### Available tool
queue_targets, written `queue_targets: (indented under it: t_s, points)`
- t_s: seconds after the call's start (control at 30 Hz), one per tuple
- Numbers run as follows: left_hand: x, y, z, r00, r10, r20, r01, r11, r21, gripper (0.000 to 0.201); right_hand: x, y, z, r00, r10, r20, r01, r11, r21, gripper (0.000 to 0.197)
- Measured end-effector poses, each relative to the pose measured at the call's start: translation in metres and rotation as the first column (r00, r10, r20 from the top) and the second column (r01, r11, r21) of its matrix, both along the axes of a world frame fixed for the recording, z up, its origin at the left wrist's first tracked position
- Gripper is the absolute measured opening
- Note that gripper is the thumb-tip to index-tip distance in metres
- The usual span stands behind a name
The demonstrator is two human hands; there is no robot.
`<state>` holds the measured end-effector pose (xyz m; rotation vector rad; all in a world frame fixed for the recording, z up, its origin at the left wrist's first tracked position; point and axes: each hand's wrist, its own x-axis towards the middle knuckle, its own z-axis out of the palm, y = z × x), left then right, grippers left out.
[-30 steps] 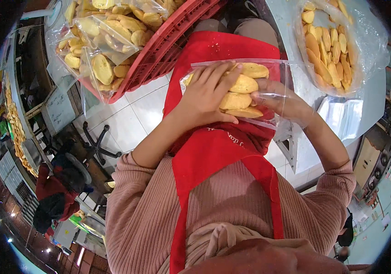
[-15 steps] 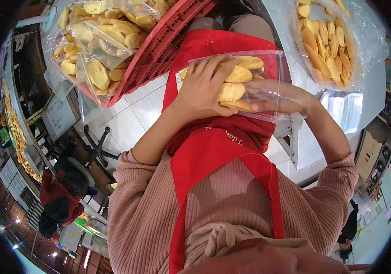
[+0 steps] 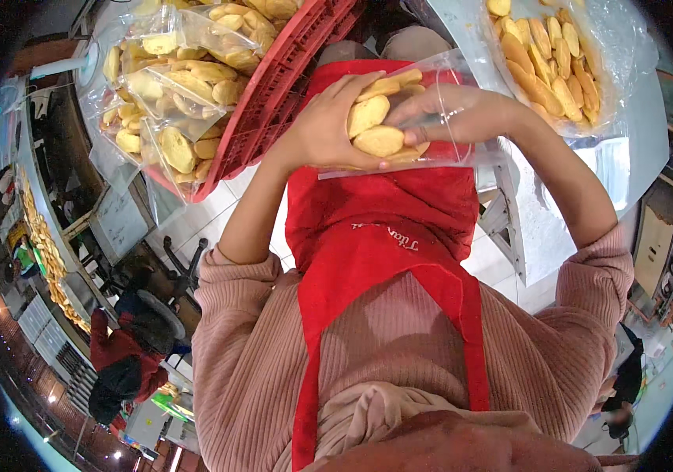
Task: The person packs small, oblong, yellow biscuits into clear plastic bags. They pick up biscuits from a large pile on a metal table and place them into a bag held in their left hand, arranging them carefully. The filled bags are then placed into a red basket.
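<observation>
A clear plastic bag [image 3: 462, 156] with several yellow oval biscuits [image 3: 368, 116] in it is held level over my lap. My left hand [image 3: 327, 122] wraps round the bag's closed end, with the thumb along the near side and the fingers over the far side. Through the bag's open end reaches my right hand [image 3: 454, 114]. Its thumb and forefinger close on the edge of an oval biscuit [image 3: 379, 141]; the other fingers are partly hidden and a little blurred.
A red plastic crate [image 3: 261, 118] at the far left holds several filled bags [image 3: 187, 86]. On the metal table [image 3: 643, 149] at right lies a big open clear bag of biscuits [image 3: 560, 67]. Over my lap hangs a red apron [image 3: 376, 204]. A person [image 3: 132, 354] is at the left.
Both hands have moved farther from my body with the bag, and it has turned so its open end points up to the right. The right hand has shifted among the biscuits.
</observation>
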<state>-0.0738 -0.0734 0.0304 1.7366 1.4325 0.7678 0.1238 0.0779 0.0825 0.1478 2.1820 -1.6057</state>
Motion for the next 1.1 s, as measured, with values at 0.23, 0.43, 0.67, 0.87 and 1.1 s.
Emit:
queue_targets:
  t_s: [0.23,0.43,0.67,0.87,1.1]
  points:
    - [-0.021,0.048,0.004,0.931,-0.251,0.265,0.307,0.931,-0.196,0.107,0.001,0.023,-0.009,0.929,-0.157,0.334,0.255,0.928,-0.273,0.054]
    - [-0.030,0.056,-0.012,0.915,-0.288,0.282,0.366,0.886,-0.284,0.105,0.000,0.012,-0.021,0.841,-0.320,0.436,0.534,0.625,-0.570,0.055]
    - [-0.042,0.022,0.014,0.961,-0.019,0.277,0.032,0.999,-0.042,0.106,0.023,0.037,0.078,0.826,-0.544,-0.144,0.551,0.835,0.006,0.052]
    - [-0.031,-0.029,0.007,0.836,0.384,0.391,-0.494,0.838,0.233,0.106,0.118,-0.009,0.080,0.529,-0.741,-0.413,0.804,0.593,-0.033,0.064]
    - [0.008,-0.021,-0.009,0.329,0.446,0.833,-0.605,0.776,-0.177,0.091,0.139,-0.104,-0.052,0.902,-0.320,-0.291,0.418,0.471,0.777,0.118]
